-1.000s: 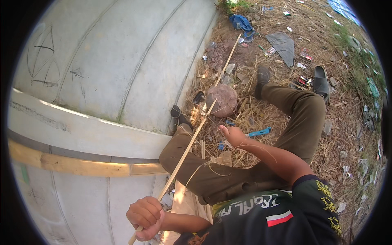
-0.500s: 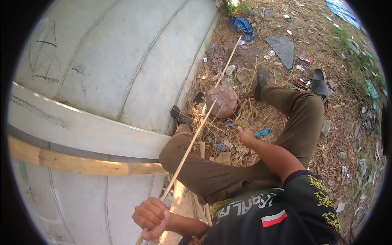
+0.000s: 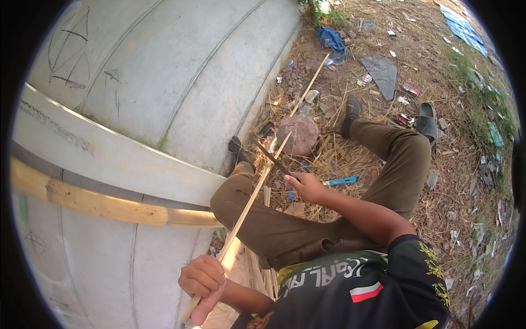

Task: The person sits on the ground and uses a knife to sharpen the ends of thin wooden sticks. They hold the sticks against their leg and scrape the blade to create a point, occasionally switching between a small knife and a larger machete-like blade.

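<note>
My left hand (image 3: 203,282) is closed round the near end of a long, pale split-bamboo strip (image 3: 249,205). The strip slants up across my bent left leg, and its far tip reaches a round reddish stone (image 3: 302,136). My right hand (image 3: 308,188) grips a knife, its handle mostly covered by the fingers. The dark knife blade (image 3: 271,157) points up and left and crosses the strip a little short of the tip; whether it touches cannot be made out. Beyond the stone lies another pale strip (image 3: 315,77) on the ground.
A pale wall (image 3: 164,71) and a bamboo pole (image 3: 104,205) run along my left. Dry straw and litter cover the ground, with a blue plastic piece (image 3: 343,180), a grey slipper (image 3: 426,123), a grey flat sheet (image 3: 382,77) and blue plastic (image 3: 330,41). More strips (image 3: 268,274) lie beside my left forearm.
The knife has come into sight in my right hand, which has moved left to the strip. My left hand keeps its hold on the bamboo strip.
</note>
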Motion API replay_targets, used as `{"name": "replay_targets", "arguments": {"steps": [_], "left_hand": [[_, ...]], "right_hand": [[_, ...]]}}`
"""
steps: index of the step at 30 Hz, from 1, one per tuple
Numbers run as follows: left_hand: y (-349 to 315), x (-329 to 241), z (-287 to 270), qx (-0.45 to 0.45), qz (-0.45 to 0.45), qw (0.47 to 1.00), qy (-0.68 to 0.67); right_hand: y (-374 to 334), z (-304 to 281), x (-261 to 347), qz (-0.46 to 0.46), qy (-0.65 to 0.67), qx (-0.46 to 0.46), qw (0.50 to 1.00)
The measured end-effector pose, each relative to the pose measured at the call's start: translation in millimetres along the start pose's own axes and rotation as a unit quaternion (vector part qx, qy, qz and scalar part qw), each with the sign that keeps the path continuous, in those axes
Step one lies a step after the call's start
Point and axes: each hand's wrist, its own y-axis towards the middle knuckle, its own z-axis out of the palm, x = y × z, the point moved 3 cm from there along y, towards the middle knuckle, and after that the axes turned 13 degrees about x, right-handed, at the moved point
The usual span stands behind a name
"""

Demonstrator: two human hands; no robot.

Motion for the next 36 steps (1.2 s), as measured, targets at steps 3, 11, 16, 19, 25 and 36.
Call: {"name": "replay_targets", "arguments": {"steps": [3, 11, 16, 19, 25, 36], "left_hand": [[4, 3, 3, -0.010, 0.046, 0.998, 0.041], [13, 16, 9, -0.094, 0.052, 0.994, 0.007], [19, 22, 24, 0.040, 0.049, 0.998, -0.027], [21, 27, 30, 0.139, 0.037, 0.988, -0.057], [19, 27, 31, 0.147, 0.028, 0.987, -0.050], [18, 28, 36, 0.098, 0.054, 0.993, -0.027]], "right_hand": [[-17, -7, 41, -0.069, -0.108, 0.065, 0.990], [-18, -10, 39, -0.042, -0.199, -0.008, 0.979], [-44, 13, 67, -0.237, -0.309, 0.011, 0.921], [-30, 18, 45, -0.273, -0.249, 0.028, 0.929], [3, -12, -1, -0.017, -0.201, -0.057, 0.978], [-84, 39, 102, -0.328, -0.203, 0.087, 0.919]]}}
